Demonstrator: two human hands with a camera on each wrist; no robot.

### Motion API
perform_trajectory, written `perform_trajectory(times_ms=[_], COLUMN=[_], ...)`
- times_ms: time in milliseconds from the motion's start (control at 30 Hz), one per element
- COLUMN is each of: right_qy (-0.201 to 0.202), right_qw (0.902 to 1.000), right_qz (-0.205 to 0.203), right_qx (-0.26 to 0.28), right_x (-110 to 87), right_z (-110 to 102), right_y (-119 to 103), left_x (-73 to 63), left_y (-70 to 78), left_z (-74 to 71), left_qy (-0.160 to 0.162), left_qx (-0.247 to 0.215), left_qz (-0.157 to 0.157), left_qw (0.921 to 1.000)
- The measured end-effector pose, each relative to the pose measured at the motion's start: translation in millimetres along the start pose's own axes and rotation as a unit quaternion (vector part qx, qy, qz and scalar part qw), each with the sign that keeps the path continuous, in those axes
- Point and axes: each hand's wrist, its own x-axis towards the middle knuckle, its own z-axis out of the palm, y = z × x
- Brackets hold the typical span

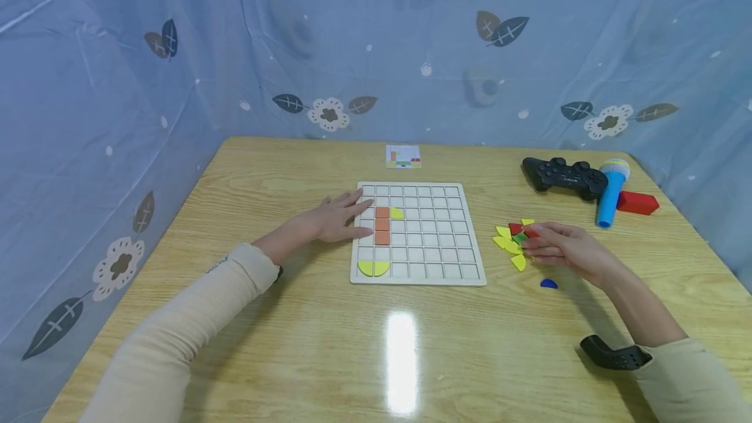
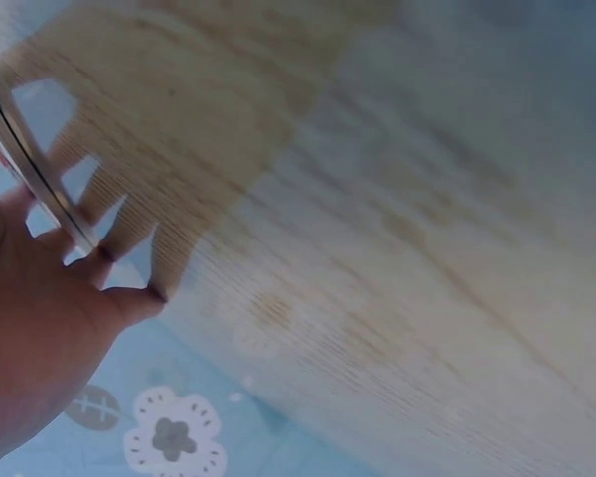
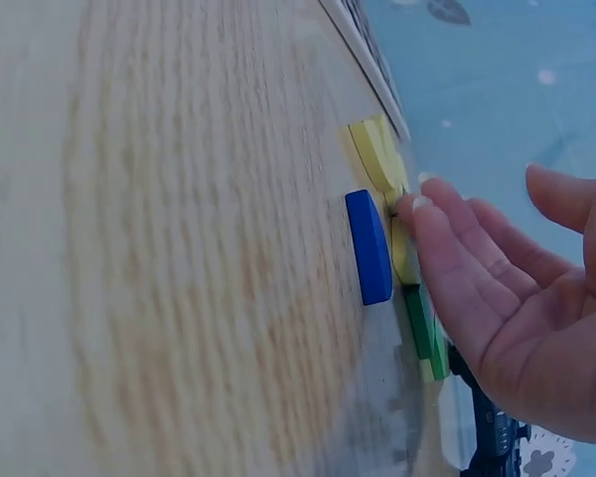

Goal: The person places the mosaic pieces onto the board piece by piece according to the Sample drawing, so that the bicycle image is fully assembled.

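Head cam: above, fwd/down over yellowish wood-grain table (image 1: pixel 305 344). Wrist cams: near, low across it; R & head share flat blue half-disc piece (image 3: pixel 369 247).

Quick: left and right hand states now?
Left hand: open, spread at the left edge of the square off-white gridded board.
Right hand: open, at the pile of small flat multicoloured pieces; no held piece visible.
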Motion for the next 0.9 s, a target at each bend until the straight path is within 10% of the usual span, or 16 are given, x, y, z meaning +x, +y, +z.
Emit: perform_trajectory(times_ms=[433,900], right_qy=[0.020,-0.009], right_qw=[0.9940,0.9583], right_qz=[0.000,-0.105], right_qx=[-0.108,-0.266], right_x=[-2.5,-4.3], right_z=[13.9,20.1], right_y=[-1.2,0.4], left_x=[0.7,0.7], left_y=[0.4,0.0], left_z=[-0.2,-1.1], left_qy=[-0.003,-0.004], left_qx=[0.004,0.005], left_qz=[-0.002,0.002], left_qw=[1.0000,1.0000])
